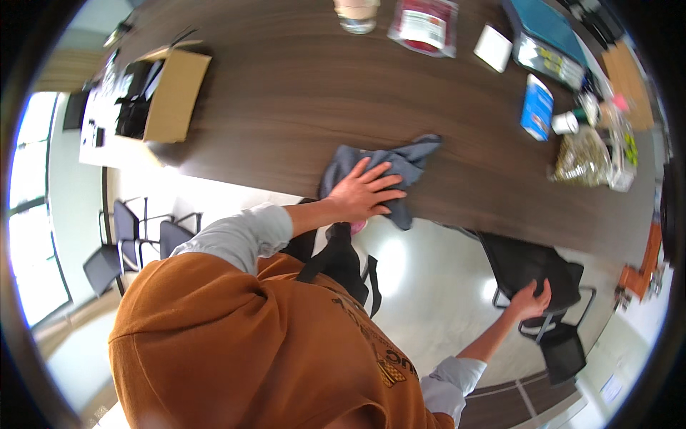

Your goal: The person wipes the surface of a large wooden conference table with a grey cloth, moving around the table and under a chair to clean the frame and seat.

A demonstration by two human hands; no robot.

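My left hand [366, 190] lies flat with fingers spread on a crumpled dark grey cloth [411, 163], pressing it against the dark wooden table [286, 107] near its front edge. Part of the cloth hangs over that edge. Away from the table, my right hand [530, 300] is held out to the right, in front of a black chair [525, 268] in this view. Its fingers are loosely curled and apart, with nothing seen in them.
At the far left stands an open cardboard box [180, 96] with dark items inside. A cup [356, 16], a red pouch [425, 27] and a white card [493, 48] lie at the back. Toward the right are a scale [547, 43], a blue-white box [537, 109] and a clear bag [582, 159].
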